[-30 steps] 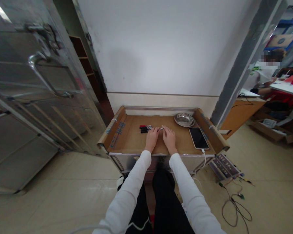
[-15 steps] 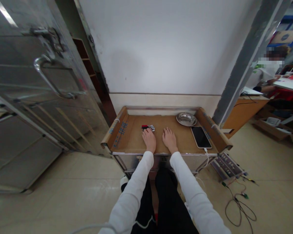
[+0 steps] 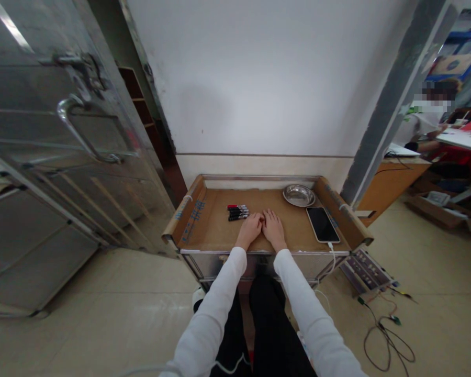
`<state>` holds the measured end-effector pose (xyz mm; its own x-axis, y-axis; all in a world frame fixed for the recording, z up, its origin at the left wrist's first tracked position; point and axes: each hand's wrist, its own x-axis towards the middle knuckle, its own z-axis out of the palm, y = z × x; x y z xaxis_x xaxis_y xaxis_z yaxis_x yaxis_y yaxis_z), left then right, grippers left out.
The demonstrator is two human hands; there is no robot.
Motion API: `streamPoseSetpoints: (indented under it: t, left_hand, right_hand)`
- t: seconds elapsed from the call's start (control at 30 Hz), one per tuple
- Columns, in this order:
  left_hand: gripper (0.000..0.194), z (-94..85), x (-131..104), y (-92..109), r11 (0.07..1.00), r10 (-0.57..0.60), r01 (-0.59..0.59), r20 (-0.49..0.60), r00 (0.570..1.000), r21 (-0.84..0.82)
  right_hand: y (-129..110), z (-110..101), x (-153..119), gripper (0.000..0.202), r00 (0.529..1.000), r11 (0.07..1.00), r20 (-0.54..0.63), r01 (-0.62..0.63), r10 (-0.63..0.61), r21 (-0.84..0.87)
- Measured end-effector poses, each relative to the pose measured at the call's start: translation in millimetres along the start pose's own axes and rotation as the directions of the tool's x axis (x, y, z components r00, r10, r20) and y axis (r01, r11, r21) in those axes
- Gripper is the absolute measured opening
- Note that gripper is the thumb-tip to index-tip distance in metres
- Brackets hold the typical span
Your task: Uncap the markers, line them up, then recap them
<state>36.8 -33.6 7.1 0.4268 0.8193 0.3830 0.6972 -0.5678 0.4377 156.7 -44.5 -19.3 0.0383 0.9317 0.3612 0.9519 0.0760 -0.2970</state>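
Observation:
Several markers (image 3: 237, 212), one red and the others black, lie side by side on the cardboard-lined cart top (image 3: 215, 235). Just to the right of them rests my left hand (image 3: 251, 229), palm down, its fingertips close to or touching my right hand. My right hand (image 3: 272, 228) lies flat beside it, fingers stretched forward on the cardboard. Neither hand holds anything that I can see. What is beneath the palms is hidden.
A shallow metal bowl (image 3: 299, 196) and a phone (image 3: 322, 224) with a white cable stand at the cart's right. On the floor to the right lie a grey device (image 3: 367, 272) and a looped cable. A metal door (image 3: 82, 157) is on the left; a person sits far right.
My left hand has come off the markers and moved right, next to my right hand, so the whole row of markers now shows. The right hand has stayed about where it was.

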Motion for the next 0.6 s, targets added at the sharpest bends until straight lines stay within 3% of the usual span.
streamPoseSetpoints:
  t: [0.6]
  left_hand:
    - [0.023,-1.5,-0.1,-2.4,0.998,-0.039,0.040,0.012,0.999,-0.046]
  right_hand:
    - [2.9,-1.0,0.2,0.046,1.000,1.000,0.006,0.010,-0.010,0.019]
